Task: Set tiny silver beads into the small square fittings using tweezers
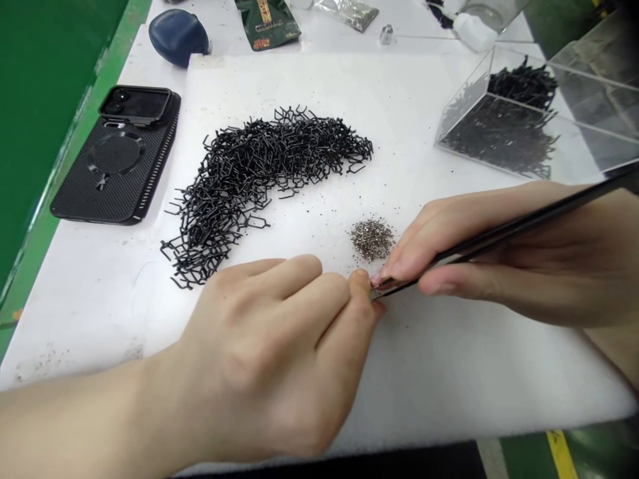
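Note:
My right hand [509,256] is closed around black tweezers [479,241], whose tips reach down to the fingertips of my left hand [279,339]. The left hand is curled, thumb and forefinger pinched together. Whatever sits between them at the tweezer tips is too small and covered to make out. Just beyond the tips lies a small heap of tiny brassy metal bits [372,238]. Farther off, to the left, a curved pile of thin black forked pieces [264,159] spreads over the white foam sheet [464,372].
A clear plastic box [479,136] holding more black pieces lies at the back right. At the left is a black phone [120,156]. Along the back are a dark blue rounded object [178,36], a green packet [268,23] and a small metal piece [386,34].

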A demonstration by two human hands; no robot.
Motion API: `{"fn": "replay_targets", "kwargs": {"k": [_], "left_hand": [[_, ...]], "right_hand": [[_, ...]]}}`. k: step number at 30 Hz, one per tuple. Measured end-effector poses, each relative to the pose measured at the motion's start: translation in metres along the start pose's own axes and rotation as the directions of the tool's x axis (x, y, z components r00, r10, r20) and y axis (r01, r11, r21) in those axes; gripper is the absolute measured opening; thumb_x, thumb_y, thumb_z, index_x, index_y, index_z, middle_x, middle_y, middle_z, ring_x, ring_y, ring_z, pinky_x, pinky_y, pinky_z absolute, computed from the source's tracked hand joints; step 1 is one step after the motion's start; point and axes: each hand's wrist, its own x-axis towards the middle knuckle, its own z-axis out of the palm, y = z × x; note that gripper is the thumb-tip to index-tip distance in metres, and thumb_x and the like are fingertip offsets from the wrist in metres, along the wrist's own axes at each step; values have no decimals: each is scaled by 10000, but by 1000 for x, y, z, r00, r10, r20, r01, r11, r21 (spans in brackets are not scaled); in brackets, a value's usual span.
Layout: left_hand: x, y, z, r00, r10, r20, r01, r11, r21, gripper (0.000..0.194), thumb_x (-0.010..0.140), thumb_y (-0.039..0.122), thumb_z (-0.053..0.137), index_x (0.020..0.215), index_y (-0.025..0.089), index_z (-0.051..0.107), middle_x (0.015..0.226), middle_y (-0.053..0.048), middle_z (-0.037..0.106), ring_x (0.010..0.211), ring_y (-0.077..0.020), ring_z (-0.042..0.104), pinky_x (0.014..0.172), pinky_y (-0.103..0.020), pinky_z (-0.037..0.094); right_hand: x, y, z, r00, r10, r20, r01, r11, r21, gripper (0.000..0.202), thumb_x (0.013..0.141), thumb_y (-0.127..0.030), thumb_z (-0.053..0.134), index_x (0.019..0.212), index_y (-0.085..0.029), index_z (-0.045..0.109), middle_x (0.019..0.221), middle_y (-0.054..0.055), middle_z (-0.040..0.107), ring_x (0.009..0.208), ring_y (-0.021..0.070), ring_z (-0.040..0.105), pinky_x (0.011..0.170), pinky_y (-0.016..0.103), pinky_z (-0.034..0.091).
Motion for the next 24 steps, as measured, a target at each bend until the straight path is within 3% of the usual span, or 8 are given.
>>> {"fn": "replay_targets", "kwargs": {"k": [6,12,18,24], "left_hand": [[-1,0,3,1000,-28,12,27,998,56,211,1060,12,755,945,74,920,636,23,619,549,-179,475,441,-446,385],[-6,0,4,992,-79,93,73,995,70,315,1102,88,721,836,188,856,639,28,575,545,-192,476,472,-467,347],[-9,-3,9,990,-113,86,111,994,23,319,1165,147,711,885,160,866,670,38,550,596,-168,483,522,-414,377],[-6,-3,10,981,-180,69,181,983,-12,360,1143,139,719,799,147,823,623,66,508,544,-108,430,500,-339,370]], "right_hand": [[-4,2,2,994,-21,-106,16,999,-49,67,1063,-295,998,1045,-355,975,1001,-1,950,876,246,910,732,362,744],[-6,3,3,991,8,-135,-13,999,-40,110,1090,-301,976,995,-355,969,977,-3,935,868,238,896,732,381,733],[-3,3,3,995,0,-104,-1,1000,-11,140,1071,-242,978,1000,-362,975,989,-29,945,874,227,908,753,349,747],[-1,3,2,999,-29,-41,30,999,17,191,1045,-156,966,1036,-346,988,989,-13,949,890,245,924,794,347,780]]}}
